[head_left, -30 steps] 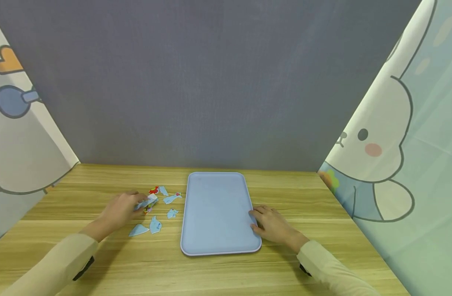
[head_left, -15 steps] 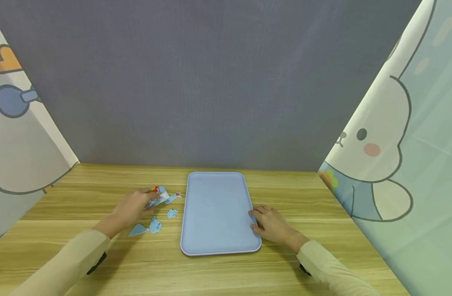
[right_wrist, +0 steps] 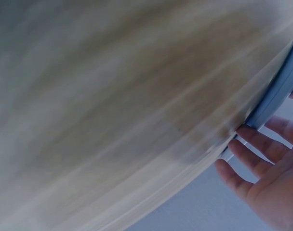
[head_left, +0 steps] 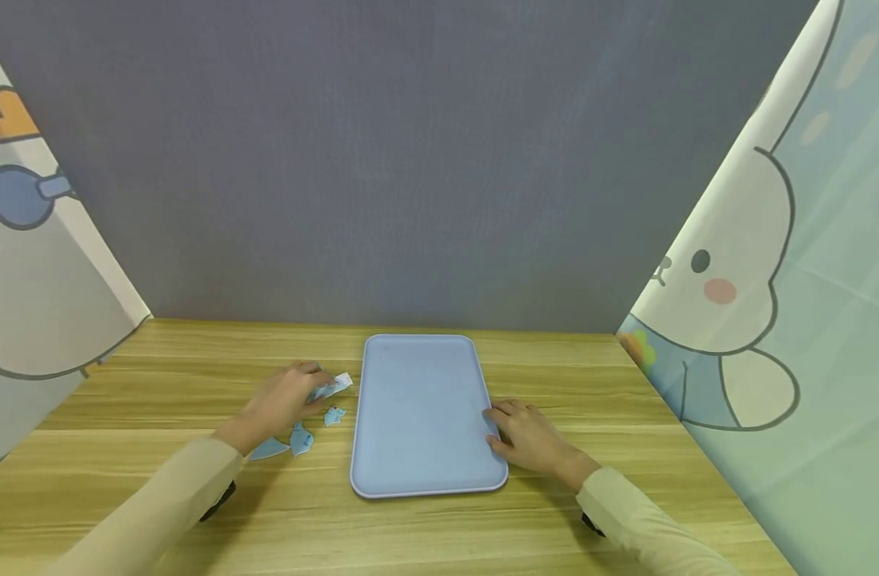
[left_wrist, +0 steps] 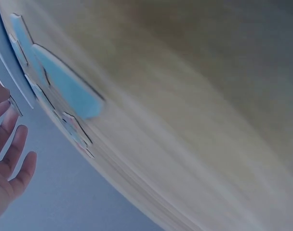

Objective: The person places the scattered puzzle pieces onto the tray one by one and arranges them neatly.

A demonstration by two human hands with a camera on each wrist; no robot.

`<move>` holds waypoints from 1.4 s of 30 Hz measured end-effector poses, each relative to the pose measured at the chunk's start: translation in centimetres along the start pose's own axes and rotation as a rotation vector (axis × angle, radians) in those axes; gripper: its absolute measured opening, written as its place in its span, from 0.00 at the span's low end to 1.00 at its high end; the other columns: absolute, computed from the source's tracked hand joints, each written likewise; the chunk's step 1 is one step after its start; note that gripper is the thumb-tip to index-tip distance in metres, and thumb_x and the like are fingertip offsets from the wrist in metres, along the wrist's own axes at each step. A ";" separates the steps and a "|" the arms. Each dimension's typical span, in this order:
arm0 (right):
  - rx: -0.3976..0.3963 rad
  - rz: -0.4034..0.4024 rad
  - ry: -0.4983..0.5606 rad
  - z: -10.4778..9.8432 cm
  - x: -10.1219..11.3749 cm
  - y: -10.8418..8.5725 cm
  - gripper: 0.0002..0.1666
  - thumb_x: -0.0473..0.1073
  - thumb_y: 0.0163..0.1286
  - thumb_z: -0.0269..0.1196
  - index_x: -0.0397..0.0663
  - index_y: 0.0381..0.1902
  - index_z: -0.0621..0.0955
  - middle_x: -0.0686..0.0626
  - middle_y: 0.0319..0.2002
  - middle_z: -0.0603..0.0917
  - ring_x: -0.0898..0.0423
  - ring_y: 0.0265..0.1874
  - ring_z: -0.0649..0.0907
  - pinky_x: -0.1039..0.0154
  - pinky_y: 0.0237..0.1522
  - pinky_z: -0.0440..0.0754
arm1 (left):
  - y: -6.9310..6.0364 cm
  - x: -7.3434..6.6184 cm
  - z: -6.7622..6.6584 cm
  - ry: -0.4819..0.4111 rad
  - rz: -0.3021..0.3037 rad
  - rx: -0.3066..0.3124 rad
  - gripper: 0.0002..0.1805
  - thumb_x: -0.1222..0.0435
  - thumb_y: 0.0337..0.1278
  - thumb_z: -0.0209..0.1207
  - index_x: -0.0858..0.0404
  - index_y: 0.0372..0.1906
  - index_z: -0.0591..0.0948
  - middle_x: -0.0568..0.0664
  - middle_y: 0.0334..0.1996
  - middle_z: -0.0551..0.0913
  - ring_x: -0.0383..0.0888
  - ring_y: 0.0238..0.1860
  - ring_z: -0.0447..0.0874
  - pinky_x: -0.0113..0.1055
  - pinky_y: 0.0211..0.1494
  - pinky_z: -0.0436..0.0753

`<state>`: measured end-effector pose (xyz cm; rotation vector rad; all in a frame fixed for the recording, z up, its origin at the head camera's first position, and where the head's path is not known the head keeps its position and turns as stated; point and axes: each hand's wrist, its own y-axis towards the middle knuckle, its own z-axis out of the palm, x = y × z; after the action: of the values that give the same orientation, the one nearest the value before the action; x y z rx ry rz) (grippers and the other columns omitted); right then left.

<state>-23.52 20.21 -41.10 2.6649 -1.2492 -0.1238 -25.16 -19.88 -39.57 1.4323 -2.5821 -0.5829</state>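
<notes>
Behind everything we're seeing a dark grey backdrop (head_left: 381, 160), with a wooden table (head_left: 439, 536) stretching out before it; in the middle a pale blue tray (head_left: 425, 416) is lying flat; at its right rim the right hand (head_left: 525, 438) is resting relaxed fingers, clasping nothing that we can make out; left of the tray the left hand (head_left: 284, 398) is pinching a thin light-blue piece (head_left: 331, 387) with a white corner, just short of the left rim; whether it's clearing the tabletop, we can't tell; nearer us a wedge-shaped piece (head_left: 269, 448) is lying close to the left wrist, a curved piece (head_left: 301, 439) just beside it, and the smallest piece (head_left: 334, 415) near the tray; we're favouring a light fingertip pinch, keeping something so thin level and unbent, off its neighbours, while the right fingers are steadying the tray without nudging it.
</notes>
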 end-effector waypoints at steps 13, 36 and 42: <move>0.012 0.017 0.008 -0.1 0.2 0.1 0.23 0.49 0.62 0.59 0.43 0.53 0.76 0.42 0.53 0.77 0.45 0.54 0.75 0.45 0.51 0.75 | 1.7 -0.2 0.4 -0.057 0.011 -0.007 0.16 0.68 0.43 0.67 0.60 0.43 0.82 0.50 0.39 0.82 0.48 0.37 0.78 0.40 0.37 0.80; -0.006 0.007 0.003 0.0 0.1 0.1 0.24 0.51 0.62 0.59 0.43 0.52 0.77 0.43 0.52 0.78 0.47 0.54 0.76 0.46 0.50 0.76 | 5.4 -0.5 2.1 -0.089 0.018 -0.023 0.15 0.69 0.41 0.67 0.61 0.40 0.83 0.50 0.36 0.82 0.50 0.36 0.79 0.42 0.37 0.80; 0.002 0.011 -0.009 0.0 0.1 0.2 0.24 0.52 0.62 0.59 0.44 0.52 0.77 0.43 0.52 0.78 0.47 0.54 0.76 0.47 0.51 0.76 | 6.2 -0.6 2.5 -0.099 -0.005 -0.016 0.14 0.70 0.42 0.66 0.61 0.40 0.83 0.50 0.36 0.82 0.50 0.38 0.80 0.43 0.38 0.80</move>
<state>-23.61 20.06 -41.10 2.6617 -1.2664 -0.1332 -30.49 -15.76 -39.34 1.4405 -2.6425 -0.6910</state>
